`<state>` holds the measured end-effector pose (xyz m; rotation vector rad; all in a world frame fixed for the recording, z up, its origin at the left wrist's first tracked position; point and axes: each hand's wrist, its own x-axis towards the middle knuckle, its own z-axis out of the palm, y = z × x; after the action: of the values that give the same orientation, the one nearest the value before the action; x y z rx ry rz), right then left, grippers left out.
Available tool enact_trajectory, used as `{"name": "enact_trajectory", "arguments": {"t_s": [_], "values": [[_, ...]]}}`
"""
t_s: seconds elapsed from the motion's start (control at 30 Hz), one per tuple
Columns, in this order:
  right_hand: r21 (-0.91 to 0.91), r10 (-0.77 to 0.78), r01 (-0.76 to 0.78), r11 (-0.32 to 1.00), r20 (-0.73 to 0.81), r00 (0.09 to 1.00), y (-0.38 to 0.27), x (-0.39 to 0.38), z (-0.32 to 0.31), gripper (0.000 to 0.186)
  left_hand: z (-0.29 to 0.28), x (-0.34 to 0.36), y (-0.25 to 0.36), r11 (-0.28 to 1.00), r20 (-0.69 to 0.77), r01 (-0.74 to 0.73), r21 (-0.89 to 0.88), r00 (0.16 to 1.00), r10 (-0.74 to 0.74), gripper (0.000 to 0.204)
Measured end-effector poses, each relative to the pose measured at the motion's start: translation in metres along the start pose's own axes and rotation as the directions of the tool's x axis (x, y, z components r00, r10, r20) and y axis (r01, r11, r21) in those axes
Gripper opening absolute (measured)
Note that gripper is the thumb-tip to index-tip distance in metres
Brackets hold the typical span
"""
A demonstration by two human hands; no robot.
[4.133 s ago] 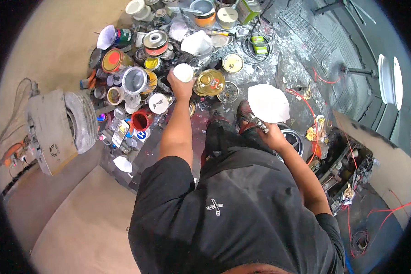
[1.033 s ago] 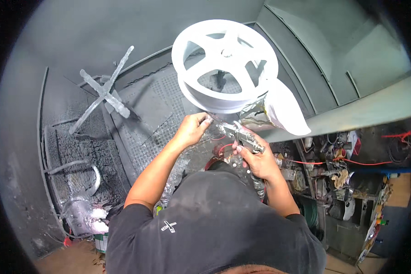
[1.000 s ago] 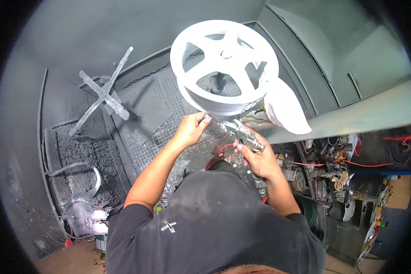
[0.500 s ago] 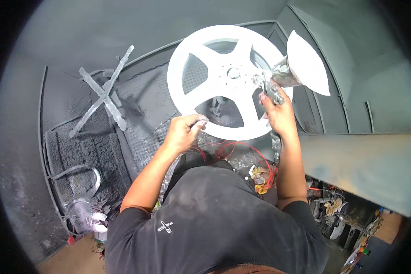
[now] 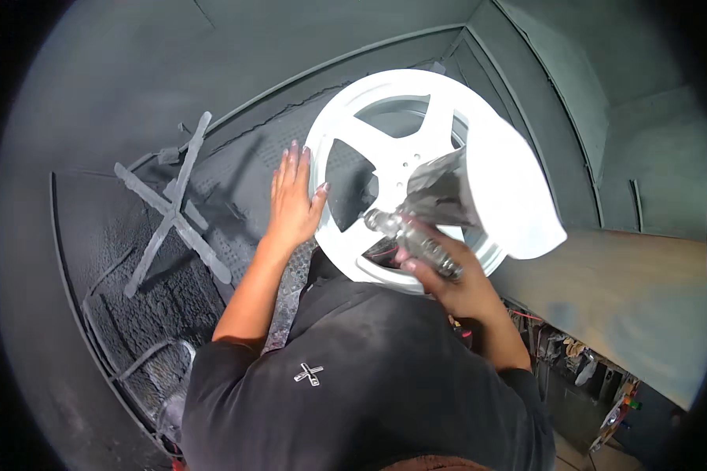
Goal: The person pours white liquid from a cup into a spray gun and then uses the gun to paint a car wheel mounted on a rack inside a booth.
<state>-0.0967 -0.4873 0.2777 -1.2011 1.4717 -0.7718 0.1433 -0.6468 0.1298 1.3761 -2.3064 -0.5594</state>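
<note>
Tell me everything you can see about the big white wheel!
The wheel is round and white, with no tyre on it. It looks like painted metal. Broad spokes with gaps between them join the rim to the middle, where small holes show. Its face tilts up toward the camera. The left hand lies at its left edge, seemingly touching. The spray gun in the right hand, with its white cone, hides part of it; I can't tell whether they touch.

I am holding the left hand (image 5: 292, 208) flat at my view's ten o'clock, fingers (image 5: 292, 166) toward twelve, the right hand (image 5: 459, 284) curled at four.
</note>
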Motion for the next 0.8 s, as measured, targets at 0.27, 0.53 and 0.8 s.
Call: {"name": "enact_trajectory", "arguments": {"t_s": [0.27,0.53,0.8], "values": [[0.267,0.092,0.034,0.963,-0.443,0.892,-0.009,0.038,-0.020,0.055,-0.008,0.111,-0.009,0.945,0.256,-0.227,0.237,0.953,0.164,0.071],[0.149,0.191,-0.119,0.982,-0.778,0.599,0.015,-0.020,-0.051,0.045,0.042,0.187,0.033,0.869,0.267,-0.411,0.276,0.901,0.341,0.073],[0.425,0.483,-0.252,0.869,-0.838,0.254,0.052,-0.131,-0.013,0.045,0.058,0.116,0.125,0.673,0.372,-0.712,-0.201,0.580,0.725,0.070]]}}
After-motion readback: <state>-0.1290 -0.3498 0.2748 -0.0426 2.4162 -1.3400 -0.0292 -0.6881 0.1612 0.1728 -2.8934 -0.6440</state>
